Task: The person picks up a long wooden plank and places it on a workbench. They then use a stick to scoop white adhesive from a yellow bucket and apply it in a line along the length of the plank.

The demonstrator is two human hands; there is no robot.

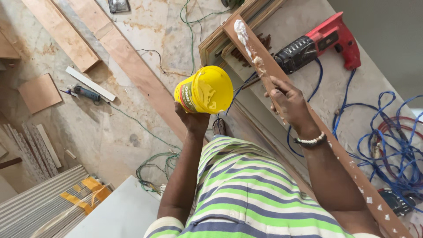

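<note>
Yellow tub (204,90) sat in the left hand (193,119), gripped from below w/ fingers wrapped round its base, tilted so the open mouth faced the worker; prob. so the pale paste inside stayed in reach. White smears showed on the inner wall and rim. Right hand (288,102) was closed on a thin stick (257,55), fingers clamped round its lower end, the far tip loaded w/ a white blob of the same paste. Stick lay along a long wood strip (328,145), touching or just above it; can't tell which. A beaded bracelet (312,141) sat on the right wrist. Striped green, white and blue shirt (246,198) filled the near foreground.

Strip ran diagonally across a pale stone countertop (304,22), w/ white dabs dotted along its near end, so it looked placed flat for coating. Beside it, further out, a red and black power drill (319,42) lay on its side, its blue cable (387,141) tangled in loops at the right edge.

Below and left was a marbled stone floor (101,136), cluttered: long plywood planks (128,57), a small square board (39,92), a white strip and a small blue tool (86,93), a green wire (154,163) trailing across. Ribbed grey panels (39,202) w/ yellow tape (94,187) lay at the near left corner. Room read as a carpentry job site.
</note>
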